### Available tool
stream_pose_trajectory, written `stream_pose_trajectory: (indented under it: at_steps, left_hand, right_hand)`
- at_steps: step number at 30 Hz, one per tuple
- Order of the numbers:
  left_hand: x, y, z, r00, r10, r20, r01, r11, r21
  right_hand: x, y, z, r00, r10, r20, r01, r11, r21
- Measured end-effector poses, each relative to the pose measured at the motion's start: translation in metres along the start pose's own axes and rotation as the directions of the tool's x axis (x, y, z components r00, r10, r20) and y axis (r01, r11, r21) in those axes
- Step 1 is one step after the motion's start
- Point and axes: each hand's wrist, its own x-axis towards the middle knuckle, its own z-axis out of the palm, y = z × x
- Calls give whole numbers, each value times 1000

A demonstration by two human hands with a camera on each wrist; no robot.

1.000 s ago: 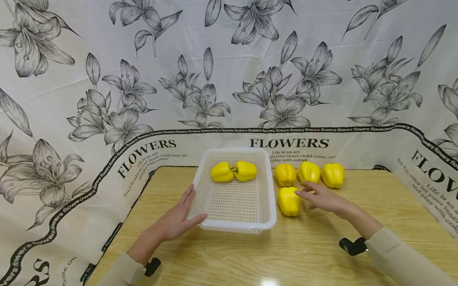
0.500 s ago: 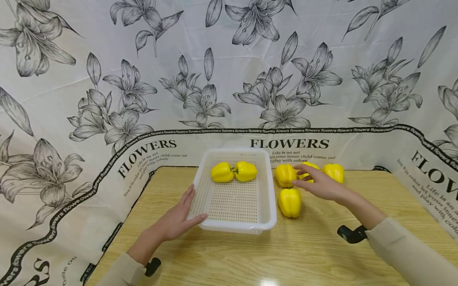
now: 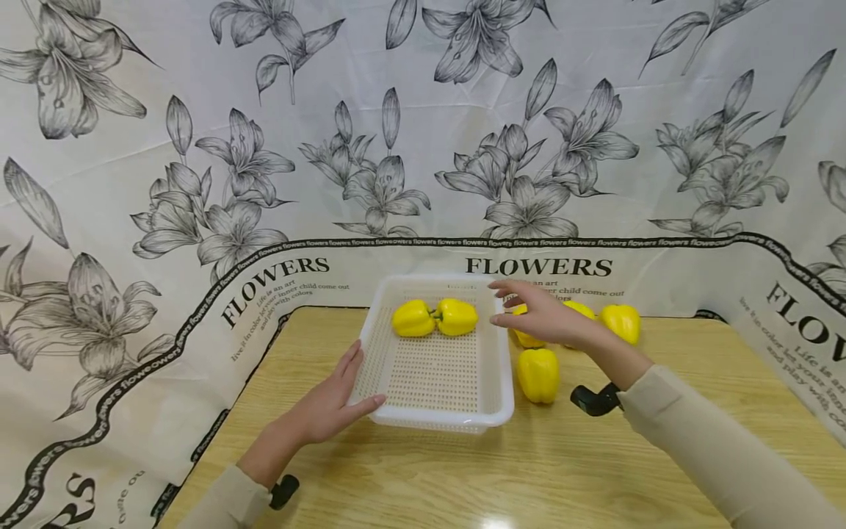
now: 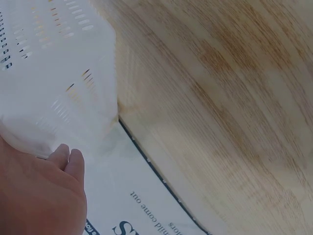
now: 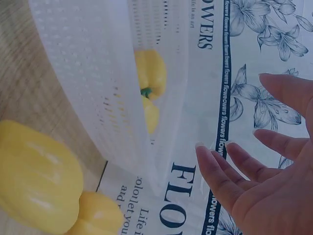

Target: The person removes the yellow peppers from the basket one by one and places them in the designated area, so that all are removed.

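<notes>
A white perforated basket (image 3: pixel 431 419) stands on the table with two yellow bell peppers (image 3: pixel 413 318) (image 3: pixel 457 317) lying in its back part, stems facing. My left hand (image 3: pixel 324 404) rests against the basket's left side near the front corner, thumb on the rim; in the left wrist view, fingertips of that hand (image 4: pixel 44 191) touch the basket wall (image 4: pixel 73 98). My right hand (image 3: pixel 545 316) hovers by the basket's right rim, fingers spread and holding nothing. In the right wrist view the hand (image 5: pixel 264 181) is beside the basket (image 5: pixel 88 73), its fingers apart.
Right of the basket, one yellow pepper (image 3: pixel 538 375) stands in front of a back row of others, such as the rightmost pepper (image 3: pixel 621 323); my right hand and wrist partly cover that row. A flower-printed cloth (image 3: pixel 370 184) hangs behind the wooden table (image 3: pixel 423 477).
My right hand has moved left from the front pepper, past the back row, to the basket's right rim. The left hand and the basket have stayed in place.
</notes>
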Motion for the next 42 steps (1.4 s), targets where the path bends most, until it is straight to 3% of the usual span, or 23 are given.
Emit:
stream_pose_trajectory:
  at_steps: [8,23,31,42]
  left_hand:
    - [1,-1,0,1000,-2,-5,2,1000,9]
    - [0,-3,0,1000,-7,-4,7,1000,10]
    - [0,-4,0,1000,-3,-11,3,1000,14]
    - [2,-3,0,1000,-5,9,5,1000,12]
  right_hand:
    - [24,-9,16,998,-51,27,49,998,51]
    - [61,-13,38,998,-22,53,16,993,117]
    - [83,-7,48,995,75,59,-86,973,212]
    - [102,10,64,973,219,74,-231,933,275]
